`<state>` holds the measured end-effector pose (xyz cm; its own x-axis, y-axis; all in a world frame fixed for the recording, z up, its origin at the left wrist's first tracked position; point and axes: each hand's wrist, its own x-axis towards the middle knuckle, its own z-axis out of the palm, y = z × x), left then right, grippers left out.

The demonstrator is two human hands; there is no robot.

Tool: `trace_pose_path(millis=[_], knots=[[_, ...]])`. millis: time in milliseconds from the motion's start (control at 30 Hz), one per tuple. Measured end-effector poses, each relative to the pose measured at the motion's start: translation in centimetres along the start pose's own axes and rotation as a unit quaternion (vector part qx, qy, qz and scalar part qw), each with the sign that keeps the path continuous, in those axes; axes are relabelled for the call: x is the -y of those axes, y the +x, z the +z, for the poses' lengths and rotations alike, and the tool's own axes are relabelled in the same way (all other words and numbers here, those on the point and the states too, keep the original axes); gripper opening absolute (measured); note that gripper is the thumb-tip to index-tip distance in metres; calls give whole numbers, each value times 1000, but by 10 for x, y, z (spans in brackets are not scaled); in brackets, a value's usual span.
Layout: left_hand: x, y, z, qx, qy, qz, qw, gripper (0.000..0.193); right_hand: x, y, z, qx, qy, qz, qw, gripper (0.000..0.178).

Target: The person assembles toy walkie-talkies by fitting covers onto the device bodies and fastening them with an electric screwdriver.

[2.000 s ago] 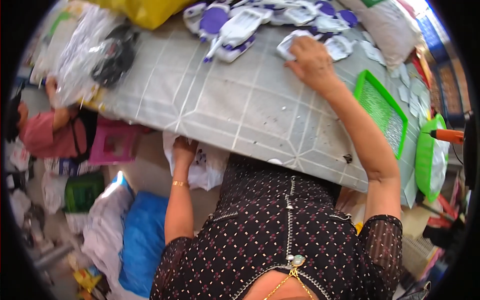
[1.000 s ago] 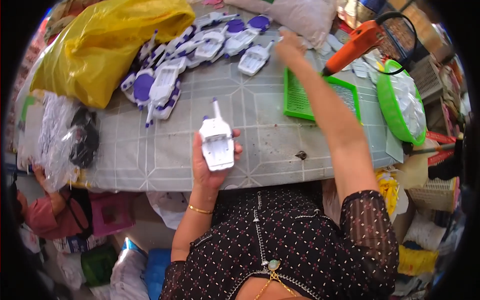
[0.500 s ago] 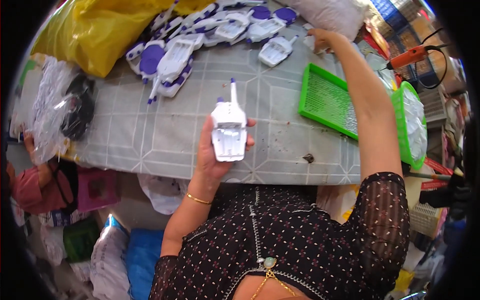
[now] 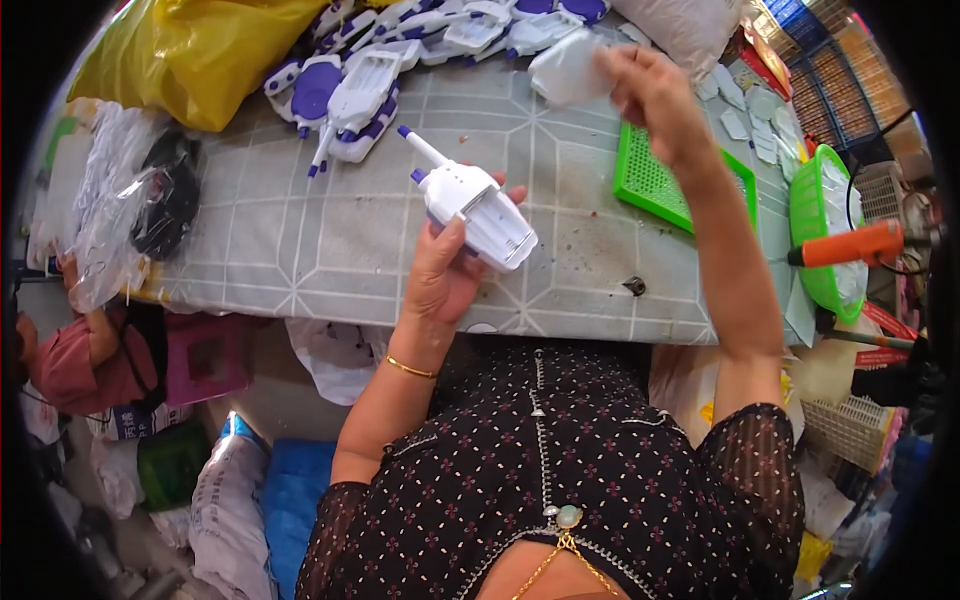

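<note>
My left hand (image 4: 445,265) grips a white and purple toy walkie-talkie (image 4: 480,215) with a stubby purple-tipped antenna. Its back faces up, showing an open, empty battery compartment, and the antenna tilts toward the far left. Over the far right of the table my right hand (image 4: 650,95) pinches a thin white plastic cover (image 4: 578,75), smeared by motion. Several more white and purple walkie-talkies (image 4: 350,100) lie heaped at the far side, some showing purple round discs.
A green mesh tray (image 4: 650,180) lies under my right forearm. Loose white covers (image 4: 760,130) and a green basket (image 4: 815,230) are to the right, by an orange-handled tool (image 4: 850,245). A yellow bag (image 4: 200,60) and clear plastic bags (image 4: 110,200) sit left. Another person's arm (image 4: 95,340) shows at far left.
My right hand has drawn back from the far-right pile with a white cover, moving slightly left and nearer. My left hand has turned the walkie-talkie so its antenna leans left.
</note>
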<state>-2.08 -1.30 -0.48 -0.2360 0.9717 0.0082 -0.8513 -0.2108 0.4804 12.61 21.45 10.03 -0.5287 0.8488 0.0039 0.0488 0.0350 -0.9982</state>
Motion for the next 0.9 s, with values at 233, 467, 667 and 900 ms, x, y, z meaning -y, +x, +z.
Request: trace_pose_path(millis=[233, 467, 667, 900], knots=[[-3, -4, 0, -21, 11, 3, 1000, 80, -53, -103, 67, 29, 58, 95, 993, 23], [-3, -6, -2, -11, -31, -32, 999, 71, -59, -107, 54, 68, 138, 70, 986, 26], [1, -7, -4, -25, -20, -131, 991, 61, -48, -97, 52, 162, 11, 7, 987, 19], [-3, -6, 2, 1, -1, -103, 995, 66, -40, -111, 55, 175, -296, -336, 877, 60]])
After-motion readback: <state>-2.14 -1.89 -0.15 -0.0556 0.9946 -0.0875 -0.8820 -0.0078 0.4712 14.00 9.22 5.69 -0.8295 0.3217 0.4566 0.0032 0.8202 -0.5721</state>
